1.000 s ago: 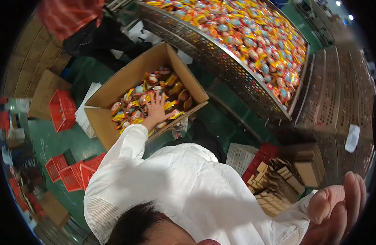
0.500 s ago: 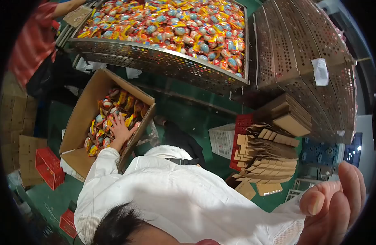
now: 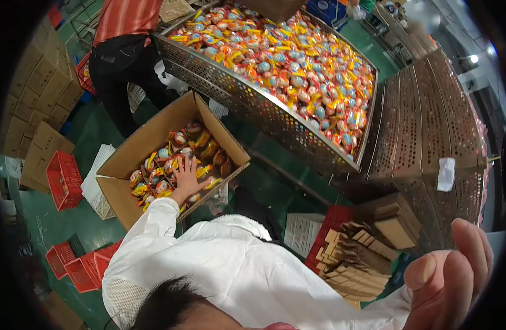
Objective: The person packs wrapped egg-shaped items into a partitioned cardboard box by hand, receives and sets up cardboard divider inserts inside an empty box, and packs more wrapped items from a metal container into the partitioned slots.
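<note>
Here's the left hand [image 3: 186, 181], reaching down inside the open carton [image 3: 148, 129], palm down, fingers spread wide with clear gaps between them. It's resting on the wrapped balls [image 3: 179, 138], thumb out toward the near wall, and nothing is clamped in its grip. Those balls, in red, yellow and blue wrappers, lie heaped across the carton's floor, some of them around the fingertips. The white sleeve [image 3: 148, 225] crosses the near side of the carton.

Over to the right hand [image 3: 445, 283]: it's up close to the camera, well apart from the carton, fingers loosely bent and the thumb apart from the fingertips. No object shows in it, though part of the palm is hidden.

Just beyond the carton stands the perforated metal bin [image 3: 253, 104], piled with a great spread of the same kind of wrapped pieces [image 3: 300, 82]. Another person in a striped red top [image 3: 129, 22] is at its far left end. Red crates [image 3: 64, 181] sit on the green floor to the left, and folded cardboard [image 3: 360, 269] is stacked to the right, well clear of both hands.
</note>
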Motion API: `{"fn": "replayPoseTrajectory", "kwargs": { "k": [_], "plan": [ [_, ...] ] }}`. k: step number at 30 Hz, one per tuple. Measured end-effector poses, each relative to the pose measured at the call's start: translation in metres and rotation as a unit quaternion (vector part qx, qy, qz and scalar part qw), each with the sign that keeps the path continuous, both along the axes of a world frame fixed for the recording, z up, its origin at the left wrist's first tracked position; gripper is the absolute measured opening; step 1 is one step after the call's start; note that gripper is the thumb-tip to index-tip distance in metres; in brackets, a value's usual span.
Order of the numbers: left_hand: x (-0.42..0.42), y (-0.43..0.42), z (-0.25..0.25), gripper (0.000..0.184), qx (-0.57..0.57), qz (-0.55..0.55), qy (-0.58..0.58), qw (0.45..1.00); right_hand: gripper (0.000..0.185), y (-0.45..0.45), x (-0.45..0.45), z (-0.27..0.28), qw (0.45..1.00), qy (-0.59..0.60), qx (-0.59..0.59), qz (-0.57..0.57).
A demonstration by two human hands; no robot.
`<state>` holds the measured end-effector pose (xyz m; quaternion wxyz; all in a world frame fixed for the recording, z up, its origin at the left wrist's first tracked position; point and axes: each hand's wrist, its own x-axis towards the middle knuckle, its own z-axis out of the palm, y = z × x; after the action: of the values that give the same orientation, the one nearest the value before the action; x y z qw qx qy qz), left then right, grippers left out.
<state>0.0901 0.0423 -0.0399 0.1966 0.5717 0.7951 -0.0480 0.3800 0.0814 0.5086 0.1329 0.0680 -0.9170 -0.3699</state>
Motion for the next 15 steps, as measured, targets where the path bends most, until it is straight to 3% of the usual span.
{"fn": "replayPoseTrajectory", "kwargs": {
  "k": [2,3,6,7,8,9,10,11,12,13,14,15],
  "plan": [
    [0.000,0.002,0.006,0.111,-0.018,-0.005,0.008,1.000,0.044,-0.039,0.004,-0.003,0.969,0.053,-0.111,-0.216],
    [0.000,0.001,0.004,0.111,-0.019,-0.007,0.012,1.000,0.041,-0.048,-0.006,0.009,0.941,0.008,-0.141,-0.307],
    [0.001,0.002,0.003,0.109,-0.018,-0.005,0.012,1.000,0.032,-0.052,-0.005,-0.003,0.929,-0.016,-0.103,-0.354],
    [0.000,0.002,0.005,0.108,-0.015,-0.003,0.011,1.000,0.037,-0.056,-0.011,-0.013,0.922,0.033,-0.083,-0.377],
    [-0.003,0.000,0.004,0.108,-0.016,0.006,0.013,1.000,0.037,-0.030,-0.006,-0.006,0.977,-0.029,-0.002,-0.210],
    [-0.004,-0.001,0.003,0.108,-0.011,0.004,0.009,1.000,0.041,-0.002,-0.003,0.001,0.991,-0.063,0.114,-0.033],
    [-0.002,0.000,0.001,0.108,-0.004,-0.005,0.002,1.000,0.041,-0.010,-0.005,0.000,0.991,-0.063,0.114,-0.034],
    [-0.002,0.000,0.000,0.107,-0.001,-0.009,0.009,1.000,0.038,-0.026,-0.007,-0.004,0.988,-0.001,-0.022,-0.155],
    [-0.001,0.000,-0.001,0.107,0.000,-0.016,0.007,1.000,0.034,-0.035,-0.009,-0.006,0.948,0.062,-0.155,-0.271],
    [-0.001,0.001,-0.001,0.107,0.001,-0.012,0.011,1.000,0.035,0.006,0.005,-0.004,0.998,-0.012,0.043,-0.043],
    [-0.001,0.000,-0.001,0.107,0.002,-0.006,0.016,1.000,0.035,0.023,0.017,0.002,0.998,-0.013,0.044,-0.047],
    [0.000,0.001,0.000,0.107,-0.002,-0.004,0.013,1.000,0.036,0.037,0.024,0.007,0.998,-0.038,-0.040,0.004]
  ]
}}
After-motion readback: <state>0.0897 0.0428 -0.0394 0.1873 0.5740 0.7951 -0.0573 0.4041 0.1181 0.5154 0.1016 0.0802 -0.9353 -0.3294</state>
